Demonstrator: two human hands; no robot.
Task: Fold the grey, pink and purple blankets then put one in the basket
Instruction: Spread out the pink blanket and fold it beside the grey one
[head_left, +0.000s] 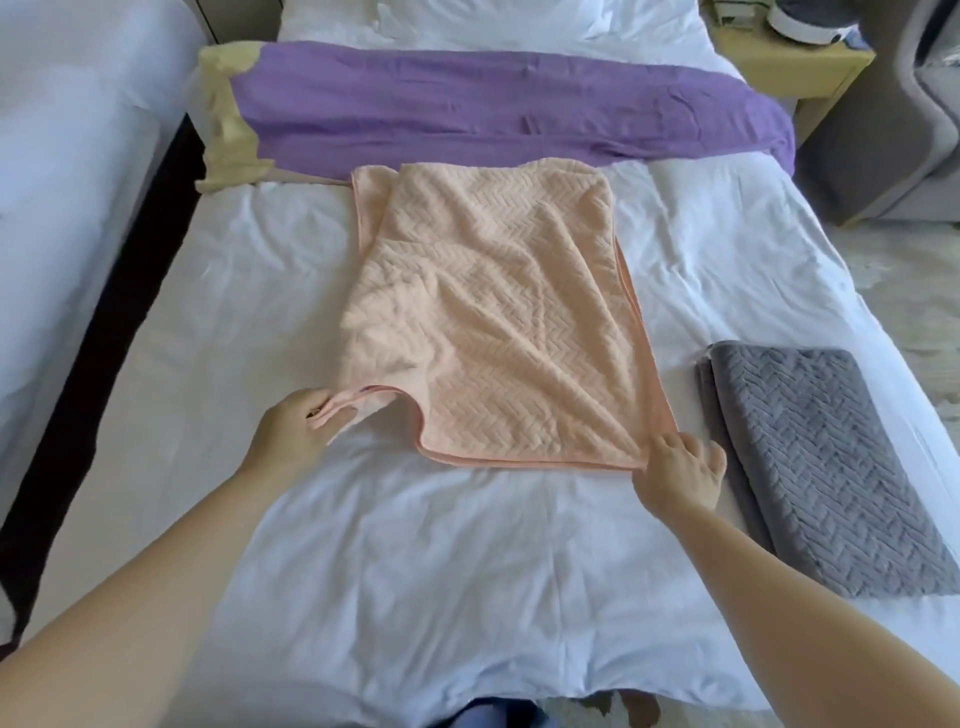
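Note:
The pink blanket (488, 312) lies partly folded and rumpled in the middle of the white bed (395, 571). My left hand (296, 431) pinches its near left corner. My right hand (680, 473) grips its near right corner. The grey blanket (826, 467) lies folded in a neat rectangle at the bed's right edge, just right of my right hand. The purple blanket (493, 109) stretches unfolded across the far side of the bed, with a pale yellow side showing at its left end. No basket is in view.
A second white bed (67, 182) stands to the left across a dark gap. A yellow nightstand (789, 62) with a white device on it and a grey armchair (893, 130) stand at the far right. White pillows lie behind the purple blanket.

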